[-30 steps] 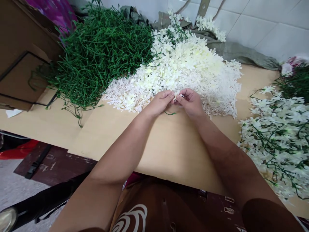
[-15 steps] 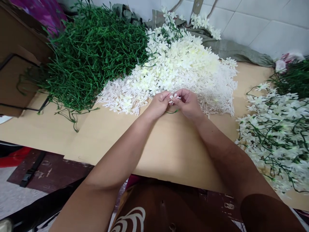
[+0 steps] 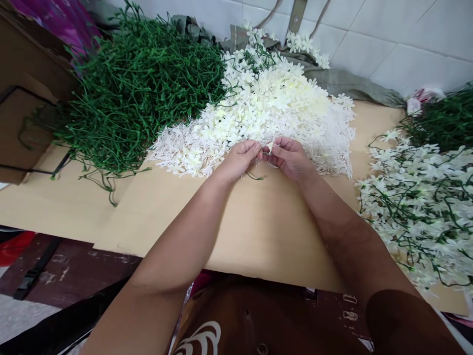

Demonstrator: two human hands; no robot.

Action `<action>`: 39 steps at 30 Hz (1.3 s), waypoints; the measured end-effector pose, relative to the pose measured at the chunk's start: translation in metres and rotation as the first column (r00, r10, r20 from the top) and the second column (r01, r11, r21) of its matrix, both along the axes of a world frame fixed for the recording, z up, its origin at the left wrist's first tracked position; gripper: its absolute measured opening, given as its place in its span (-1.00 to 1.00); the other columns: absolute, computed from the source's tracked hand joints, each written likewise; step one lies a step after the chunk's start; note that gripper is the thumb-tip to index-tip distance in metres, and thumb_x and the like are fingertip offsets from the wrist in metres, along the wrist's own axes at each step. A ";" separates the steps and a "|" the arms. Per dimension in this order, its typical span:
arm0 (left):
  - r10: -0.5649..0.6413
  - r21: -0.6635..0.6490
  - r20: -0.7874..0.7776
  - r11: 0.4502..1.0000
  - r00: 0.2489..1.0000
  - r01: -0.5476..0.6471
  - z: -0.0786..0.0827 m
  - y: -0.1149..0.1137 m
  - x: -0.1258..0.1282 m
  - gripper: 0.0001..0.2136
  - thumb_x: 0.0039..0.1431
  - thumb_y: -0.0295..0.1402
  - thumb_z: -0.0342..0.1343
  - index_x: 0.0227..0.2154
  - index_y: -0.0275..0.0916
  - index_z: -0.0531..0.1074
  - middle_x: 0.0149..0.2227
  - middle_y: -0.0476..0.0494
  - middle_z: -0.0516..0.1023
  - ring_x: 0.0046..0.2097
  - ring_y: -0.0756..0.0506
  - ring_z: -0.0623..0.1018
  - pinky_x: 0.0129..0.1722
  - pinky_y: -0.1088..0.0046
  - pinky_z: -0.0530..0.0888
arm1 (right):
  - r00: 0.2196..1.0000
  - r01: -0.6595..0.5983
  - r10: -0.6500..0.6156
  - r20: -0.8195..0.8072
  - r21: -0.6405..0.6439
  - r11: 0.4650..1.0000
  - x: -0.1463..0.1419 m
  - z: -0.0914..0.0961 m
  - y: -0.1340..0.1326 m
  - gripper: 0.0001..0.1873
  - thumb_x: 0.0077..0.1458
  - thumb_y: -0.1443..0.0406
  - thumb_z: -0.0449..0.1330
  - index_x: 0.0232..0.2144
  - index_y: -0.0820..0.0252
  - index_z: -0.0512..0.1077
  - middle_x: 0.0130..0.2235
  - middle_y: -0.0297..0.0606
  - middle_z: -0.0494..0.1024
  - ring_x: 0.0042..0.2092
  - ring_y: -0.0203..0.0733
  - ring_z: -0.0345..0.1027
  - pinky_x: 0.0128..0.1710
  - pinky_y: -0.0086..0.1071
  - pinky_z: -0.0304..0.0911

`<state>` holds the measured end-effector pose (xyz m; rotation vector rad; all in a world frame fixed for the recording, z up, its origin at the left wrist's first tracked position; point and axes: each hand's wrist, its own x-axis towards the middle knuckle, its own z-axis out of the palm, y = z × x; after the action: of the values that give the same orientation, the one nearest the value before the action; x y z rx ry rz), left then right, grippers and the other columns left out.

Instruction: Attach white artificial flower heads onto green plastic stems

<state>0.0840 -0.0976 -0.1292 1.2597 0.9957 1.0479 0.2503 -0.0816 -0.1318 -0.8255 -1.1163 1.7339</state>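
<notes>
My left hand is closed in a pinch, and a thin green stem trails out below its fingers. Close beside it, my right hand pinches a small white artificial flower between thumb and fingers. The fingertips of both hands almost meet, so whether stem and flower touch is hidden. Just behind the hands lies a heap of loose white flowers, with their pale thin ends toward me. A large pile of green stems rises to the left of it.
White flowers on green stems lie heaped at the right, with more green stems behind. A cardboard box and a black wire frame stand at the left. Tan cardboard covers the table; a tiled wall is behind.
My fingertips have shifted slightly, and the white flower has turned in my right hand. The green stem now hangs further left, below my left hand. The view has moved a little.
</notes>
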 end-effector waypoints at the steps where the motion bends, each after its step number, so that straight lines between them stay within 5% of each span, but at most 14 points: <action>1: -0.001 0.014 -0.005 1.000 1.000 0.001 -0.001 0.000 0.001 -0.61 0.07 -0.04 0.19 -0.60 -0.26 0.32 -0.67 0.07 0.16 -0.60 0.10 0.12 -0.60 0.51 0.04 | 1.000 -0.012 0.012 -0.008 0.004 1.000 0.000 0.001 0.000 -0.59 -0.29 0.12 0.52 -0.50 0.17 0.43 -0.46 -0.44 0.51 -0.38 -0.37 0.44 -0.17 -0.33 0.46; 10: 0.023 -0.154 0.157 0.988 0.987 0.001 0.011 -0.004 0.006 -0.75 0.08 -0.38 0.05 -0.65 -0.25 0.19 -0.64 0.09 0.12 -0.60 0.12 0.09 -0.60 0.57 0.05 | 0.997 -0.069 0.068 -0.027 -0.014 0.998 -0.002 0.004 -0.005 -0.63 -0.26 0.14 0.51 -0.52 0.15 0.43 -0.48 -0.46 0.52 -0.40 -0.38 0.44 -0.21 -0.36 0.44; 18: 0.009 -0.138 0.178 0.990 0.984 0.016 0.007 -0.003 0.006 -0.76 0.06 -0.37 0.07 -0.64 -0.25 0.18 -0.64 0.09 0.14 -0.60 0.13 0.11 -0.60 0.57 0.06 | 0.999 -0.033 0.034 0.031 -0.036 0.999 -0.001 0.003 -0.004 -0.56 -0.33 0.13 0.53 -0.51 0.15 0.39 -0.51 -0.48 0.50 -0.41 -0.40 0.42 -0.33 -0.47 0.40; 26: 0.009 -0.007 0.138 1.000 0.990 -0.008 0.005 -0.004 0.006 -0.84 -0.05 -0.40 0.22 -0.45 -0.25 0.32 -0.54 0.09 0.36 -0.53 0.11 0.31 -0.50 0.58 0.25 | 0.999 -0.031 0.033 0.031 -0.047 0.998 -0.003 0.005 -0.004 -0.54 -0.36 0.12 0.54 -0.52 0.16 0.39 -0.52 -0.50 0.48 -0.44 -0.45 0.36 -0.38 -0.52 0.38; 39: 0.133 0.009 -0.078 0.991 0.988 -0.133 0.015 -0.003 0.006 -0.90 -0.08 -0.54 0.12 -0.50 -0.25 0.32 -0.67 0.16 0.13 -0.61 0.13 0.08 -0.59 0.57 0.03 | 0.990 0.042 -0.040 0.134 -0.013 0.999 -0.011 0.009 -0.006 -0.46 -0.42 0.06 0.54 -0.47 0.14 0.35 -0.54 -0.49 0.48 -0.50 -0.45 0.31 -0.48 -0.52 0.27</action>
<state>0.0904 -0.1011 -0.1142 1.2589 1.1510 1.1095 0.2397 -0.0881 -0.1227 -0.9794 -1.1672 1.6753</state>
